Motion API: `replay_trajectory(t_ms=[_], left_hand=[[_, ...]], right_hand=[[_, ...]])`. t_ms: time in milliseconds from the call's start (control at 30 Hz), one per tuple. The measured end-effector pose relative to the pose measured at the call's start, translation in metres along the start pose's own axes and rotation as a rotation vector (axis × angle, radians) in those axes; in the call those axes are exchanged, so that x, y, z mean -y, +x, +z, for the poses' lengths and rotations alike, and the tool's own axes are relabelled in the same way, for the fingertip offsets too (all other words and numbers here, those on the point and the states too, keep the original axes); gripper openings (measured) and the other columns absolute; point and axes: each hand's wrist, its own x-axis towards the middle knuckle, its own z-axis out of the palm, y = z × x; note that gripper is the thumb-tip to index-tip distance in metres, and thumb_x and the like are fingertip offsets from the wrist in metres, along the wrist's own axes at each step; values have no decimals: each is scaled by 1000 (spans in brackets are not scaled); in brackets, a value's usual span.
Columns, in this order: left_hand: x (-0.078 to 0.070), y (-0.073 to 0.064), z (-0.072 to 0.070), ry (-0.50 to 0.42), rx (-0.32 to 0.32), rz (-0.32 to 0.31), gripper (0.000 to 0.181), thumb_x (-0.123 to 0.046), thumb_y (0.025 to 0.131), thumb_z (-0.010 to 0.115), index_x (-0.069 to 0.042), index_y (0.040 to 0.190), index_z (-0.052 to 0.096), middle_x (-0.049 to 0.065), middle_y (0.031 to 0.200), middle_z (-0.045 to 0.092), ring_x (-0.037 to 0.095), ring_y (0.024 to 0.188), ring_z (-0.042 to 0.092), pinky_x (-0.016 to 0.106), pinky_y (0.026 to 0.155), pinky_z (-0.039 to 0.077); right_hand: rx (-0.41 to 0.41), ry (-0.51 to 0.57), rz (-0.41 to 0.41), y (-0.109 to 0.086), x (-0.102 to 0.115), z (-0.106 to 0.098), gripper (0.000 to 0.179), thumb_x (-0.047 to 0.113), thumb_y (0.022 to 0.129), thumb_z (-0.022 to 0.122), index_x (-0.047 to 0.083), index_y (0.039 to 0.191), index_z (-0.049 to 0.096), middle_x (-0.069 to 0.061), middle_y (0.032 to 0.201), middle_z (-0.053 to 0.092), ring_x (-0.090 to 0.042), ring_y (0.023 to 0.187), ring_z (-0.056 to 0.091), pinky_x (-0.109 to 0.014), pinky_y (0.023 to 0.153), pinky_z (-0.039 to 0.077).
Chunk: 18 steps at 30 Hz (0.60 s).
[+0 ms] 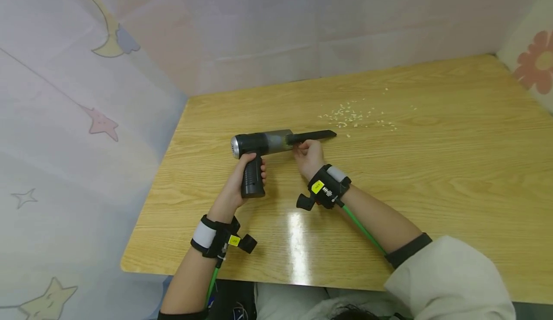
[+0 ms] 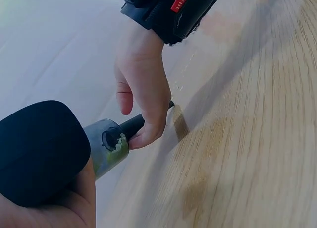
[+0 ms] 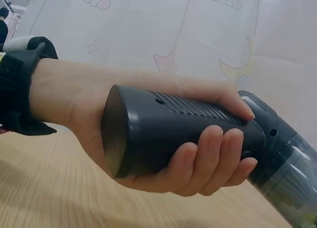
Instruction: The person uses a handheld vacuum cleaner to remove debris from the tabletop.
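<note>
Fitting is judged complete and pickup outstanding: the left hand [image 1: 235, 180] grips the black, clear-canistered handheld vacuum [image 1: 255, 144] over the yellow wood-grain table [image 1: 453, 176], the right hand [image 1: 312, 159], partly hidden, apparently pinches its slim black nozzle [image 1: 314, 136], and loose cream crumbs [image 1: 347, 117] lie uncollected at one o'clock beyond it.

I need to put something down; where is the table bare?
Widest is the right side of the table, between the crumbs, right forearm and right edge. A smaller patch lies left, between the handheld vacuum and left edge. It's crowded mid-table: left hand on the vacuum's handle, right hand at its nozzle, crumbs just past the tip.
</note>
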Motion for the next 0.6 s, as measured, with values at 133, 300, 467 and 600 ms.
replay_trajectory(t_ms=[133,300,467,600], left_hand=[[-1,-3,-5,-67,-13,-9,29,-37,99,37,-11,107,47,-7,77,54,4,63,53,17,59,48],[-2,-1,-4,-125,-38,-5,29,-38,99,41,-11,107,47,-6,78,54,4,63,53,17,59,48],[0,3,1,-153,-64,-6,28,-37,98,43,-11,105,48,-5,77,54,5,61,53,17,57,48],[2,7,5,-164,-49,-7,28,-38,98,43,-10,104,49,-6,77,53,5,60,54,17,57,48]], right_hand=[[23,-21,63,4,-2,0,64,-7,88,25,11,148,15,-10,150,25,-19,136,34,-22,114,31],[52,-55,107,10,0,2,62,-5,89,25,10,148,14,-9,152,25,-18,141,29,-22,117,26],[30,-46,122,13,4,2,60,-5,89,24,12,146,16,-7,150,25,-17,139,31,-22,115,29],[24,-47,107,12,8,1,62,-5,90,24,13,148,14,-7,151,25,-16,139,31,-21,114,30]])
